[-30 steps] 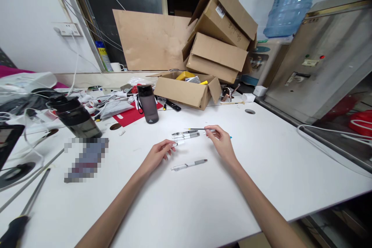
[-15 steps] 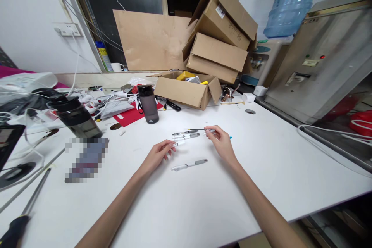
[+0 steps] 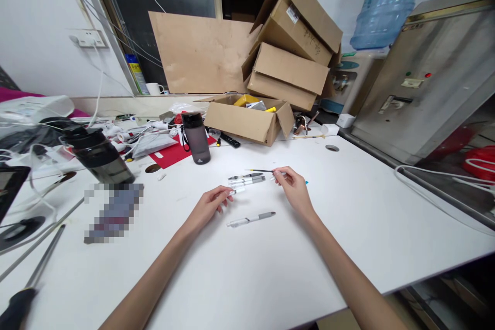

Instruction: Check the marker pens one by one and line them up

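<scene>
In the head view, the left hand (image 3: 214, 202) is nearly closed, its thumb and fingers pinching a clear pen part (image 3: 238, 191) above the white table (image 3: 386, 237). The right hand (image 3: 293, 189) pinches a thin dark refill (image 3: 263, 170), fingers bent close together. Grey-and-clear pens (image 3: 247, 181) lie side by side between the hands, crowding the gap; a single pen (image 3: 251, 219) lies apart, nearer the person. Beyond them stand a dark bottle (image 3: 197, 142) and an open carton (image 3: 240, 121), blocking the table's back. A screwdriver (image 3: 46, 257) and a pixelated object (image 3: 118, 214) lie well to the left.
</scene>
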`<state>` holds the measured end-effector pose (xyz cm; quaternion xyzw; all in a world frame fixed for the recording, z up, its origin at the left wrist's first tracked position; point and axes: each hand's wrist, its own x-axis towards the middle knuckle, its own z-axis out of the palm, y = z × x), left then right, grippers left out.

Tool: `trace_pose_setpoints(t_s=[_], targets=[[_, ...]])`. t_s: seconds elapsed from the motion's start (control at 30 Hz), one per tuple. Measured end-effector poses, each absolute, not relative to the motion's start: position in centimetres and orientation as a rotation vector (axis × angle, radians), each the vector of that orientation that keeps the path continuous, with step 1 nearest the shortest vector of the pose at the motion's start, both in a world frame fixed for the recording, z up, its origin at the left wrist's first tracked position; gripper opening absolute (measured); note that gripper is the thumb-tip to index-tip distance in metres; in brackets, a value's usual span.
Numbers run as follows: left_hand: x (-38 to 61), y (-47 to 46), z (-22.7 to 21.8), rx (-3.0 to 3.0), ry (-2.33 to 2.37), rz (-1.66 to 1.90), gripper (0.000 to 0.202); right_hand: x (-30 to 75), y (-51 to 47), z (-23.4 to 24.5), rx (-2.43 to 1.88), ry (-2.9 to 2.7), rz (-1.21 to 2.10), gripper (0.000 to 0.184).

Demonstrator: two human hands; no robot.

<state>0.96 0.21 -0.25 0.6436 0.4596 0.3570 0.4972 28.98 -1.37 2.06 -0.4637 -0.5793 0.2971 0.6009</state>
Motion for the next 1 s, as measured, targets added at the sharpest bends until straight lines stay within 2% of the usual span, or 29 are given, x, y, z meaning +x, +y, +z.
trace_pose_setpoints(t_s=[1.0], targets=[[1.06, 0.15, -0.24, 1.563, 1.107, 0.849, 0.038, 29.18, -1.55, 2.82, -1.108, -1.112, 0.727, 0.048]])
